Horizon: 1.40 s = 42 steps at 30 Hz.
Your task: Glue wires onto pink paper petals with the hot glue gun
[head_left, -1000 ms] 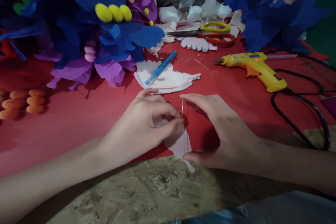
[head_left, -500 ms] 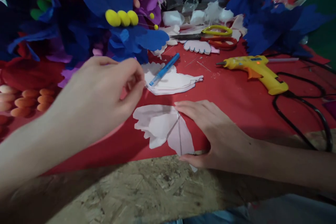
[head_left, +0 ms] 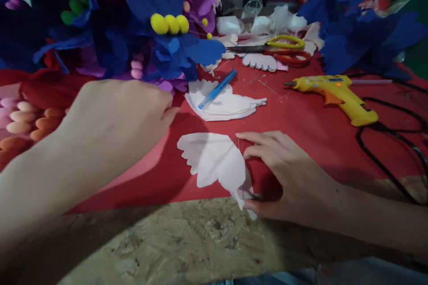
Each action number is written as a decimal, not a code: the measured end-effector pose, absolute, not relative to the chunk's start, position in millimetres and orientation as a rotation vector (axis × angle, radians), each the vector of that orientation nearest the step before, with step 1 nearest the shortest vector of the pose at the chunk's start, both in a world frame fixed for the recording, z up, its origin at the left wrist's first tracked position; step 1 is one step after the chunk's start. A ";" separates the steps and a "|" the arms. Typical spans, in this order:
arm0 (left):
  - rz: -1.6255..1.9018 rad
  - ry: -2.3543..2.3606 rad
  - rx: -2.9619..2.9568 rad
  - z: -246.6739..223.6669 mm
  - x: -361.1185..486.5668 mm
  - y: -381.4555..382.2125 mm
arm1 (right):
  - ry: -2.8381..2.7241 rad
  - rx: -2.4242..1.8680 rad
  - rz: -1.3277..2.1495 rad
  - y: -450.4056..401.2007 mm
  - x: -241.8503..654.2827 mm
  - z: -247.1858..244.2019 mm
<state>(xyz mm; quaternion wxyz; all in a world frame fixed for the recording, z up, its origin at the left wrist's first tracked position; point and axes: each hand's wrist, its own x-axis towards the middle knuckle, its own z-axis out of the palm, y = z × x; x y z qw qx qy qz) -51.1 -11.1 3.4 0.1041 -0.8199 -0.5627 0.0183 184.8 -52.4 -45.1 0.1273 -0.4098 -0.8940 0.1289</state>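
Fingertips hidden behind its knuckles, a left hand [head_left: 130, 116] hovers at 10 o'clock of a white, scallop-edged paper cutout [head_left: 205, 156]; its grip cannot be told. At 3 o'clock, the right hand [head_left: 287, 169] spreads thumb and fingers along the cutout's edge; whether it grips the thin, straight wire [head_left: 239, 144] there is unclear. The cutout's 5 o'clock tip overhangs the red sheet [head_left: 133, 196] onto flecked wood board [head_left: 200, 236]. Red surface spreads toward a yellow glue gun [head_left: 337, 95] at 2 o'clock. Paper now covers most of the wire, visible half a second earlier.
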 end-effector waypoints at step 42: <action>-0.538 -0.303 -2.998 -33.8 -41.9 -14.7 | -2.694 -1.007 0.292 -41.5 183.1 -44.6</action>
